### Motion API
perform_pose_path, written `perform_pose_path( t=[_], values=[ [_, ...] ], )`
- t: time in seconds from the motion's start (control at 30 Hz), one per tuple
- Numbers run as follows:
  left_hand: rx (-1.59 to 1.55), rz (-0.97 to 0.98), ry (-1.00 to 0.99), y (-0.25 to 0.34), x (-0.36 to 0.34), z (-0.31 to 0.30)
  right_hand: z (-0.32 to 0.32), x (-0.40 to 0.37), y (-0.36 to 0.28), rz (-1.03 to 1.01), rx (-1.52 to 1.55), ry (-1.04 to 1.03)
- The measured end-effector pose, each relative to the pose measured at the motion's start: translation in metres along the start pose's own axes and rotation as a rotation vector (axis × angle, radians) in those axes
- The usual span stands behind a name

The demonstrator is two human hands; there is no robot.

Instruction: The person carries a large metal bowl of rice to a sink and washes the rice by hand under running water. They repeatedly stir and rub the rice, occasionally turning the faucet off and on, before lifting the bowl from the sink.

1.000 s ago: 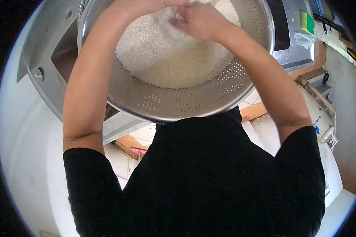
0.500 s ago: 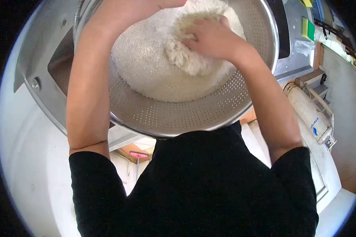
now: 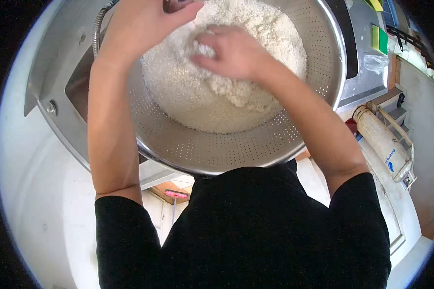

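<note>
A wide metal colander (image 3: 193,151) with a perforated wall holds a large mass of wet white rice (image 3: 178,101). My right hand (image 3: 234,50), smeared by motion, is over the middle of the rice with its fingers curled around some grains. Loose clumps lie just below that hand. At the colander's upper left rim is my left hand (image 3: 144,24), its thumb stretched to the right. A small dark shape shows between thumb and palm, cut by the frame's top edge, and I cannot make out what it is.
The colander rests over a steel sink (image 3: 77,91). A flexible metal hose (image 3: 99,29) runs along its left. On the right ledge are a yellow-green sponge (image 3: 379,39) and a crumpled clear plastic bag (image 3: 375,62). A gas cylinder (image 3: 383,142) lies beyond.
My right hand has swept left across the rice, uncovering the upper right part. My left hand has come lower into view. The whole scene has shifted slightly down and right.
</note>
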State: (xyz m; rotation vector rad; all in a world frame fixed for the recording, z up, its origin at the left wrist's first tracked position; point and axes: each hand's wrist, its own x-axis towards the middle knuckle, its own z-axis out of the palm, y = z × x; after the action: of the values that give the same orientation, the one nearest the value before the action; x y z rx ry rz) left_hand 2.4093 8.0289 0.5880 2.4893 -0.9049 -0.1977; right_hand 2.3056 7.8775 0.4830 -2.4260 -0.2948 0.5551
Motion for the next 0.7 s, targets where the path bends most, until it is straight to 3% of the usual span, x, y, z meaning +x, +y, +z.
perform_pose_path(
  t=[0.1,0.2,0.33,0.43,0.5,0.57,0.6,0.63,0.7],
  values=[
    [-0.139,-0.079,-0.112,-0.022,-0.002,0.011,0.02,-0.013,-0.01,0.001,-0.038,0.079],
    [-0.201,0.039,-0.017,-0.037,-0.008,0.032,0.045,-0.024,-0.026,0.012,-0.034,0.2],
    [-0.358,-0.118,0.013,-0.041,-0.013,0.041,0.077,-0.035,-0.047,-0.009,-0.106,0.348],
    [-0.369,-0.107,0.026,-0.045,-0.014,0.04,0.06,-0.052,-0.043,-0.108,-0.061,0.23],
    [-0.368,-0.09,0.002,-0.047,-0.016,0.037,0.018,-0.065,-0.04,-0.015,-0.293,0.199],
    [-0.345,-0.122,-0.025,-0.045,-0.016,0.035,0.004,-0.076,-0.007,0.136,-0.276,0.435],
    [-0.326,-0.146,-0.065,-0.046,-0.016,0.035,-0.006,-0.08,-0.001,0.342,-0.398,0.45],
    [-0.327,-0.045,-0.019,-0.052,-0.017,0.043,-0.007,-0.079,0.013,0.43,-0.367,0.5],
    [-0.397,-0.052,-0.028,-0.049,-0.018,0.047,-0.008,-0.061,0.028,0.413,-0.235,0.592]
  ],
)
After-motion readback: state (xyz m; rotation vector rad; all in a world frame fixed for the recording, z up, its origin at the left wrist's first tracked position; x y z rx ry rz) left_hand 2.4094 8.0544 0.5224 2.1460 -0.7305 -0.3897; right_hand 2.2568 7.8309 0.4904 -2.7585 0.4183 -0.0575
